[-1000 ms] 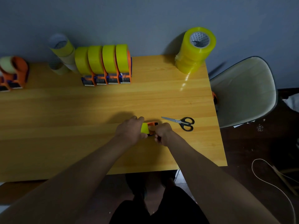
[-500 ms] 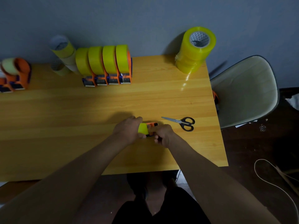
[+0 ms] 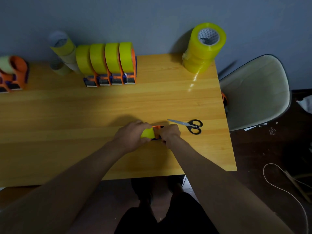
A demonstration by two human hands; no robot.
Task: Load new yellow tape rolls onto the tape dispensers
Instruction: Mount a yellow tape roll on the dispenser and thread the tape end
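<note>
Both hands: left hand (image 3: 130,138) grips yellow roll (image 3: 147,133), right hand (image 3: 169,133) grips orange dispenser (image 3: 157,130) between.

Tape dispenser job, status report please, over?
Left hand grips yellow roll; right hand holds orange dispenser. Roll going on. Scissors beside, clear.

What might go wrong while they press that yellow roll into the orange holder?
The left hand and right hand hide most of the yellow roll and orange dispenser, so the roll could seat crooked unnoticed. The scissors lie open just beside the right hand; a slip might bump the blades.
</note>
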